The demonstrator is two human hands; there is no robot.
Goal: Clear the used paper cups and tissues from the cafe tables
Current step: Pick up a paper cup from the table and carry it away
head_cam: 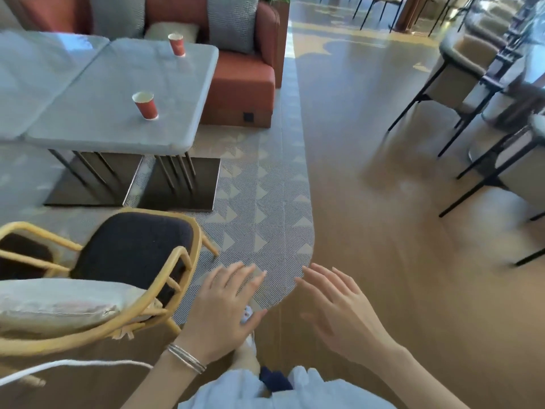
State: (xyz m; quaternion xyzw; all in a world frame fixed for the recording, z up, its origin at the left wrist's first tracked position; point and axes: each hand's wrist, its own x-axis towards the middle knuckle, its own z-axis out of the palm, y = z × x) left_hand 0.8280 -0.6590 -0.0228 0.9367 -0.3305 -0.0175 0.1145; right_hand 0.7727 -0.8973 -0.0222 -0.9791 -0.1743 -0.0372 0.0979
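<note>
Two red paper cups stand upright on a grey cafe table [88, 125] at the upper left. The nearer cup [145, 105] is close to the table's front right part; the farther cup [177, 44] is near its back edge. I see no tissues. My left hand [225, 308] and my right hand [333, 308] hang low in the middle of the view, above the floor, fingers spread and holding nothing. Both are well short of the table.
A yellow-framed chair [129, 255] with a dark seat stands between me and the table, a pale cushion [59, 305] on the seat beside it. A red sofa [244, 78] sits behind the table. Black-legged chairs [460, 72] line the right. Wood floor runs down the middle.
</note>
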